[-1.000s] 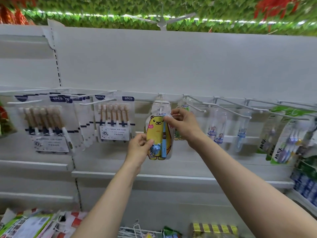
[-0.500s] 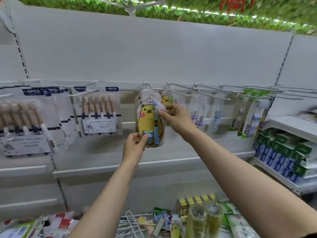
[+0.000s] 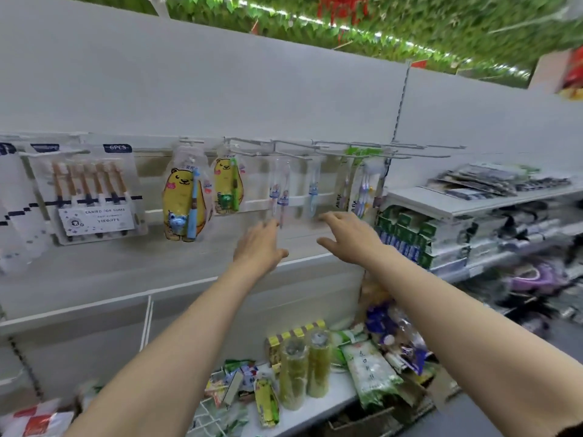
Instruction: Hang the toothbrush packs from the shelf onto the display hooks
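Toothbrush packs: one yellow bear pack with a blue brush point(image 3: 184, 201) hangs on a hook point(image 3: 189, 141) at the left part of the hook rail; a second bear pack with a green brush point(image 3: 227, 187) hangs just beside it to the right.
Loose packs: another bear pack point(image 3: 266, 402) lies among mixed goods on the bottom shelf point(image 3: 328, 397), near its front edge.
Left hand point(image 3: 260, 244): held in the air below the rail, fingers relaxed and loosely spread, holding nothing.
Right hand point(image 3: 348, 236): held beside the left one, fingers straight and spread, holding nothing; blurred.
Other hanging goods: a six-brush card point(image 3: 90, 193) at the rail's left end; clear single-brush packs point(image 3: 280, 187) and green-topped packs point(image 3: 359, 184) toward the right end.
Side shelf: boxed goods point(image 3: 407, 234) stacked at the right edge.
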